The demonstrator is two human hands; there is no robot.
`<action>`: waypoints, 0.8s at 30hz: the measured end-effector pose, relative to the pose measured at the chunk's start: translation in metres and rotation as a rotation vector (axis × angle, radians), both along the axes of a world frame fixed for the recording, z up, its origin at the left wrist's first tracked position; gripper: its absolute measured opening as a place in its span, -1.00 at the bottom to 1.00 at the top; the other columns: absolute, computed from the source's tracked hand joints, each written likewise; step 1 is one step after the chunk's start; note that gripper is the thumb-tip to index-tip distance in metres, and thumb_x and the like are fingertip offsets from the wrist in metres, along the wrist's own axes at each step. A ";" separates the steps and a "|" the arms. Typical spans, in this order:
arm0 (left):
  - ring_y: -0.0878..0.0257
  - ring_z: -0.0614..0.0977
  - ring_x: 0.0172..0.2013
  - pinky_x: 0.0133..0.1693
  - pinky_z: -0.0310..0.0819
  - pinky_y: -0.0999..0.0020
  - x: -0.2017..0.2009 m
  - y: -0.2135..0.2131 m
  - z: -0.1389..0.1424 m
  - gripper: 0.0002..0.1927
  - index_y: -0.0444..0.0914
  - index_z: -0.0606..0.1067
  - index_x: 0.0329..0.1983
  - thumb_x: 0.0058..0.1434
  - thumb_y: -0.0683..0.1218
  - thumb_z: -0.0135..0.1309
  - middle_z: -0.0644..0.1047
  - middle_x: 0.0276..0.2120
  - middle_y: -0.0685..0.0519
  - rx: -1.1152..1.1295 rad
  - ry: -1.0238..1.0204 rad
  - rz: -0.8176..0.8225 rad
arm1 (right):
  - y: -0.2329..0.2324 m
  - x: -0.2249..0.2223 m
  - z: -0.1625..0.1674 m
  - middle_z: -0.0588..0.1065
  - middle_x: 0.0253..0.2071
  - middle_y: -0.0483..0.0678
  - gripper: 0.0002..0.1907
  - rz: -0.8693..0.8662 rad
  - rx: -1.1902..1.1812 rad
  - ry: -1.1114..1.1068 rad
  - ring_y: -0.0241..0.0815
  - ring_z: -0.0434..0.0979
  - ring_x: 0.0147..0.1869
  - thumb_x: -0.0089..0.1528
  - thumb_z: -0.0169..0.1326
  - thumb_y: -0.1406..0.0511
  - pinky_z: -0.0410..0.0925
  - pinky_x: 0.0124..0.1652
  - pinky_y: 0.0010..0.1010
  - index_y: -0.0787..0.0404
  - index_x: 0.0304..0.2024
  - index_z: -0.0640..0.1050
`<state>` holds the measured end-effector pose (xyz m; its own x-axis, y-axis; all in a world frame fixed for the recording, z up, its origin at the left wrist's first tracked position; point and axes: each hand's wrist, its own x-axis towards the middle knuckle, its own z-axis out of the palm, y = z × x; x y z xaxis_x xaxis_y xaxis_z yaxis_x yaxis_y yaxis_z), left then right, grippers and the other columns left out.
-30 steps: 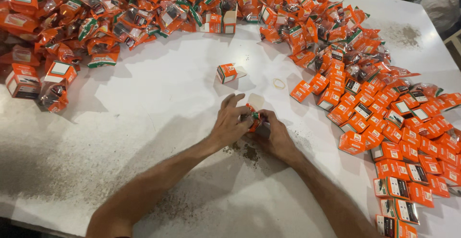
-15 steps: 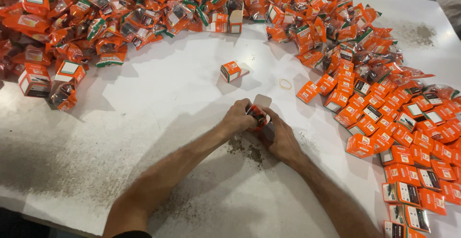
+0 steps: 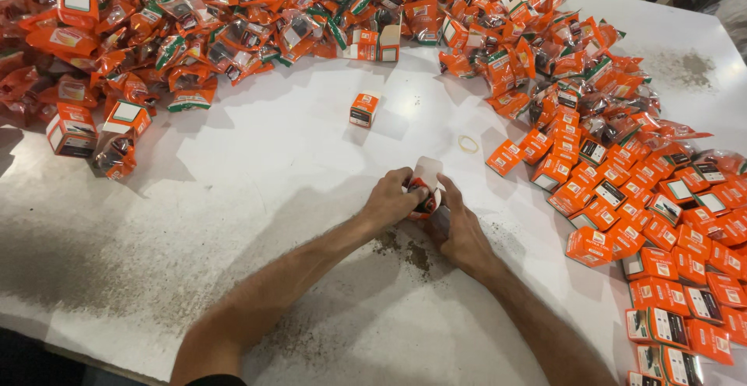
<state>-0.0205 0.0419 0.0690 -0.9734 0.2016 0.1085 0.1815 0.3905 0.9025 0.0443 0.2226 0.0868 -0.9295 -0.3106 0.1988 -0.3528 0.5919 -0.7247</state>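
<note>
In the head view, the left hand (image 3: 389, 199) and right hand (image 3: 461, 226) meet mid-tabletop (image 3: 257, 168), fingers of both clenched around a small orange box (image 3: 424, 191) whose white flap stands open at the top. The box looks light and thin-walled, likely to crush if squeezed, so the firmer corners seem the best hold. A lone closed box (image 3: 363, 109) and a rubber band (image 3: 468, 144) lie beyond, with flat cartons (image 3: 661, 254) heaped right and orange packets (image 3: 218, 28) across the far edge.
</note>
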 end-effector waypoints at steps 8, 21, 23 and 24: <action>-0.01 0.68 -0.32 -0.26 0.57 0.10 0.008 0.005 0.008 -0.75 -0.37 0.46 -0.22 0.08 -0.14 0.13 0.59 -0.33 -0.19 -0.040 0.029 -0.006 | 0.006 -0.006 -0.016 0.37 0.34 0.27 0.03 0.052 -0.082 0.092 0.21 0.44 0.36 0.06 0.12 0.63 0.27 0.31 -0.05 0.19 0.46 -0.08; 0.12 0.57 -0.35 -0.32 0.49 0.18 -0.008 -0.013 -0.021 -0.62 -0.37 0.40 0.00 0.13 -0.11 0.00 0.53 -0.36 -0.04 0.288 -0.258 -0.249 | -0.001 0.006 -0.011 0.29 0.35 0.33 -0.15 0.078 0.330 0.460 0.32 0.39 0.30 0.04 0.14 0.54 0.33 0.21 -0.05 0.39 0.41 0.23; 0.19 0.53 -0.38 -0.36 0.46 0.26 -0.013 -0.020 -0.026 -0.67 -0.36 0.48 -0.05 0.17 -0.08 0.02 0.52 -0.36 0.01 0.494 -0.406 -0.282 | -0.002 0.004 -0.011 0.32 0.32 0.26 -0.21 0.054 0.331 0.409 0.29 0.41 0.28 0.10 0.17 0.52 0.35 0.19 -0.07 0.39 0.39 0.27; 0.21 0.51 -0.40 -0.37 0.42 0.29 -0.014 -0.023 -0.028 -0.70 -0.37 0.53 -0.09 0.23 -0.07 0.05 0.52 -0.38 0.00 0.525 -0.424 -0.259 | -0.003 0.003 -0.011 0.33 0.32 0.26 -0.24 0.052 0.313 0.419 0.29 0.41 0.29 0.08 0.18 0.52 0.35 0.19 -0.07 0.37 0.35 0.30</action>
